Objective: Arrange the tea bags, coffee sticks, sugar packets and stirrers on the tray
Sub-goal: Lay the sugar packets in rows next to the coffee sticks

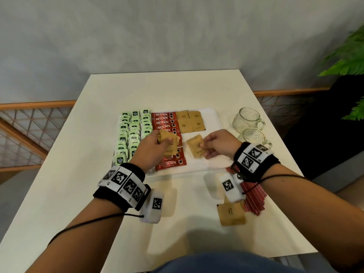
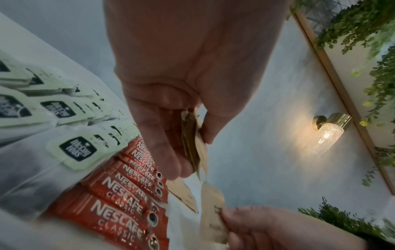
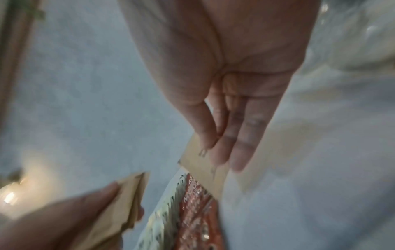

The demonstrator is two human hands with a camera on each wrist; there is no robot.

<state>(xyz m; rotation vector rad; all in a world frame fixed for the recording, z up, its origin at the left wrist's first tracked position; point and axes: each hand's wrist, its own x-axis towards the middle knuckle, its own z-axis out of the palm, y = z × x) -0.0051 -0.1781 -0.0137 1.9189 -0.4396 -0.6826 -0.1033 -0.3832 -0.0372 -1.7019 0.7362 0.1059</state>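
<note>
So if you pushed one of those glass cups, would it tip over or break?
Probably it would slide rather than tip: each glass cup looks squat, standing upright on the smooth table. Being glass, it could break if it fell; the nearer one stands closer to the edge.

Stirrers (image 1: 254,196) partly behind right wrist band, sugar packet print unreadable — right wrist view blurred

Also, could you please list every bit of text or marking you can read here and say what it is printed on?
"NESCAFE CLASSIC": on the red coffee sticks in the tray.
Dark badge on the green tea bags: lettering too blurred to read.
Brown sugar packets: small print, illegible.
Wristbands: black-and-white square code markers, no words.
</note>
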